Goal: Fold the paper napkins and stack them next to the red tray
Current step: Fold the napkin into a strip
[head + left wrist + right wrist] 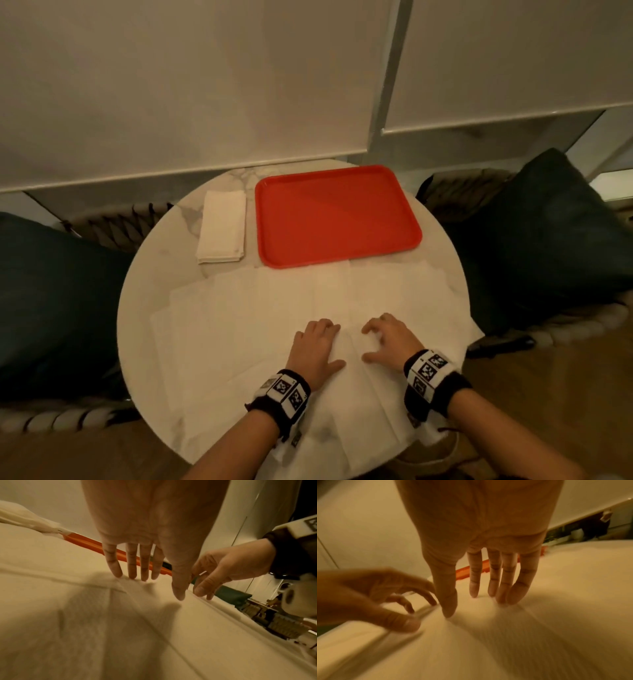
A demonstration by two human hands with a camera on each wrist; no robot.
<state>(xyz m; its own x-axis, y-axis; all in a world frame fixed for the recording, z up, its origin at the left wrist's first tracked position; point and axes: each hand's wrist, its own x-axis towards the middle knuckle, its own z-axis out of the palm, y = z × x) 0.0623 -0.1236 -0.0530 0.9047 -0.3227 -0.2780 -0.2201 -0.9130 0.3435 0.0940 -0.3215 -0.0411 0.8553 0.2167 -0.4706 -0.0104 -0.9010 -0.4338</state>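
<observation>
Several unfolded white napkins (260, 308) lie overlapping across the near half of the round table. My left hand (322, 346) and right hand (376, 342) rest side by side on the top napkin (346, 380), fingertips down on the paper, holding nothing. In the left wrist view the left hand (155, 584) touches the napkin (85, 615) with straight fingers. The right wrist view has the right hand (467, 604) doing the same. A stack of folded napkins (222, 229) sits just left of the red tray (337, 216), which holds nothing.
The marble table (161, 274) stands against a pale wall. Dark blue cushions on woven seats flank it at left (51, 291) and right (548, 240). A dark object (500, 344) lies past the table's right edge. Some napkins overhang the near rim.
</observation>
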